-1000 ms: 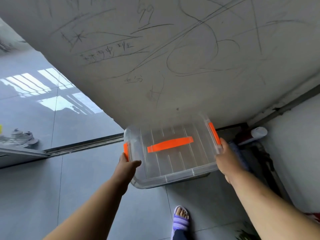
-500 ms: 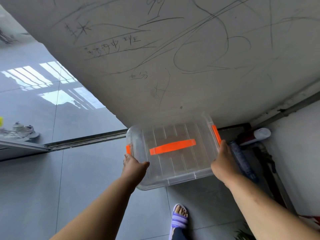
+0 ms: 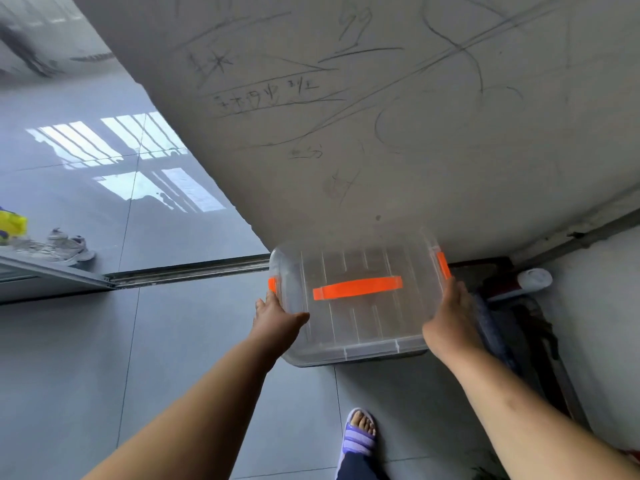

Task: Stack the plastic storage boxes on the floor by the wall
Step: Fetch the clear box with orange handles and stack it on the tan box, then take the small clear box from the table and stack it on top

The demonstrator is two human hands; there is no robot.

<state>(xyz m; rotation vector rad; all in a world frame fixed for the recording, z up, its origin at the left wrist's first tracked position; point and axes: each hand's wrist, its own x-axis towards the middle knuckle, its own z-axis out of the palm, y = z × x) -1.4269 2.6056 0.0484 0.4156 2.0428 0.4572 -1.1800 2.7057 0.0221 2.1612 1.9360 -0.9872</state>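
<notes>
A clear plastic storage box (image 3: 356, 299) with a lid sits low by the foot of the scribbled grey wall (image 3: 381, 116), over the grey tiled floor (image 3: 173, 341); whether its base touches the floor cannot be told. The lid carries an orange handle (image 3: 357, 287) across its middle and an orange latch at each short end. The left hand (image 3: 277, 318) clasps the box's left end just below the latch, thumb over the lid edge. The right hand (image 3: 450, 320) clasps the right end, fingers hidden down the side. A foot in a purple slipper (image 3: 359, 434) stands near, below the box. White sneakers (image 3: 65, 245) lie well apart at left.
</notes>
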